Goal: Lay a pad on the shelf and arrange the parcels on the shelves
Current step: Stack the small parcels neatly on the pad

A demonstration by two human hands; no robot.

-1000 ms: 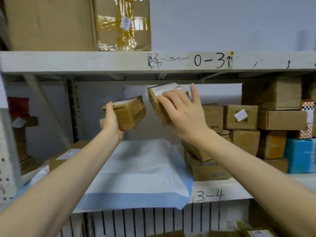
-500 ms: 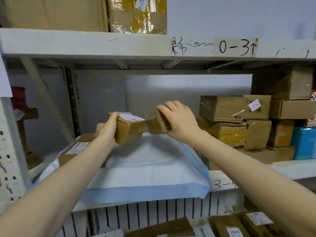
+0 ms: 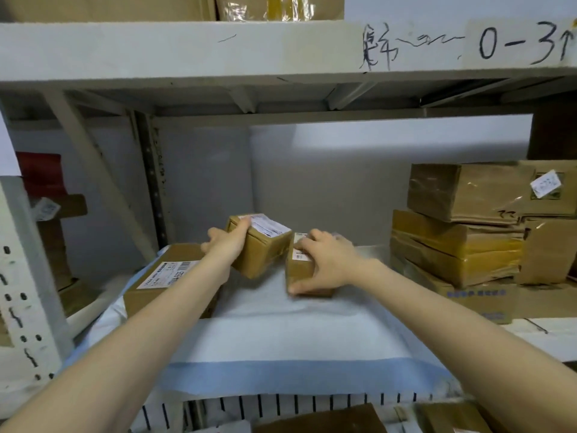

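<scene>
Now the left hand (image 3: 225, 245) grips a tilted parcel (image 3: 260, 245) above the pad (image 3: 281, 332); the right hand (image 3: 327, 264) clasps another parcel (image 3: 298, 270) resting on it.

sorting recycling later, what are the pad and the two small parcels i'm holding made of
Pad: seemingly soft nonwoven or paper, matte white, blue border, lightly rumpled. Left-hand parcel and right-hand parcel: brown cardboard, glossy with tape, white paper labels.

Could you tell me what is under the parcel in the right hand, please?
The blue-edged white pad lies under the parcel, which seems to rest on it. The pad hides the shelf board.
</scene>
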